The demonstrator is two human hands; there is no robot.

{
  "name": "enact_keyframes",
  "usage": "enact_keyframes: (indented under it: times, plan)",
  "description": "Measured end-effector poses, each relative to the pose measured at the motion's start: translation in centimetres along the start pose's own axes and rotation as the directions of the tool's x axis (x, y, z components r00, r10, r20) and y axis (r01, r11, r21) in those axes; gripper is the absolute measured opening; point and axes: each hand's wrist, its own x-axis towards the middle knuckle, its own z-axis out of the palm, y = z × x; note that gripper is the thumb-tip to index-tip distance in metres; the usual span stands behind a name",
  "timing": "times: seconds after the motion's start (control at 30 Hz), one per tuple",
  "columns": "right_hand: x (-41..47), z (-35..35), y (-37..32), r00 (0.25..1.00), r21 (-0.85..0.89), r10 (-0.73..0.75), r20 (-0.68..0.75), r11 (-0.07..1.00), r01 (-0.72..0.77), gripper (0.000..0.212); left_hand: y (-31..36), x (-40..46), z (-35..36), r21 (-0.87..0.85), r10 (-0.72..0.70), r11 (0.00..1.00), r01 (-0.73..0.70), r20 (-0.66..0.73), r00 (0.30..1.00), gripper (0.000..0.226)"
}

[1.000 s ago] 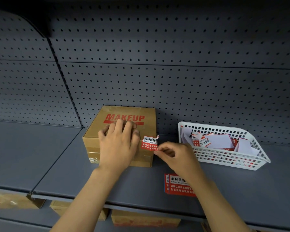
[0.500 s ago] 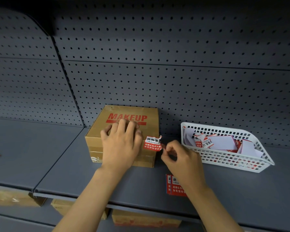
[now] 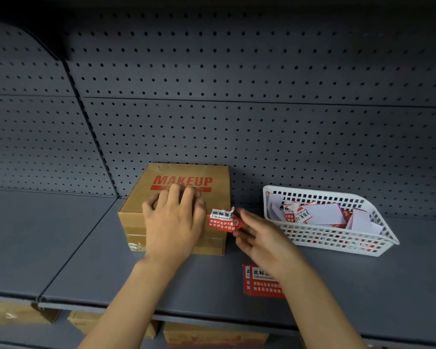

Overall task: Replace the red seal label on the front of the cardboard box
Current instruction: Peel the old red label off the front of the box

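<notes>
A brown cardboard box [image 3: 134, 215] printed MAKEUP in red stands on the grey shelf against the pegboard. My left hand [image 3: 174, 222] lies flat on its top and front edge, fingers spread, pressing it down. A torn red and white seal label [image 3: 220, 220] sits at the box's front right corner, its right end peeled off and curled. My right hand [image 3: 262, 240] pinches that loose red end between thumb and fingertips, just right of the box.
A small stack of fresh red labels [image 3: 262, 283] lies on the shelf [image 3: 86, 273] under my right wrist. A white plastic basket [image 3: 337, 243] to the right holds torn labels and white backing papers. More cardboard boxes [image 3: 212, 336] sit on the shelf below.
My right hand has shifted right and opened its fingers out while pulling the label's right end off the box corner. My left hand has stayed on the box.
</notes>
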Motion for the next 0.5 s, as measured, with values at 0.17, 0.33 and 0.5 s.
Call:
enact_keyframes:
  times: [0.17, 0.33, 0.5]
  plan:
    - [0.3, 0.4, -0.1, 0.998, -0.169, -0.035, -0.049, 0.985, 0.026, 0.012, 0.0, 0.1, 0.1, -0.002, -0.004, 1.0, 0.004, -0.008, 1.0, 0.023]
    - [0.9, 0.8, 0.1, 0.994, -0.3, -0.089, -0.07, 0.952, 0.064, 0.013, 0.0, 0.0, 0.1, -0.007, -0.009, 1.0, 0.009, -0.016, 1.0, 0.023]
    - [1.0, 0.7, 0.4, 0.985, -0.219, -0.129, -0.119, 0.97, 0.1, 0.016, 0.0, 0.0, 0.0, -0.014, -0.008, 1.0, 0.008, 0.003, 1.0, 0.025]
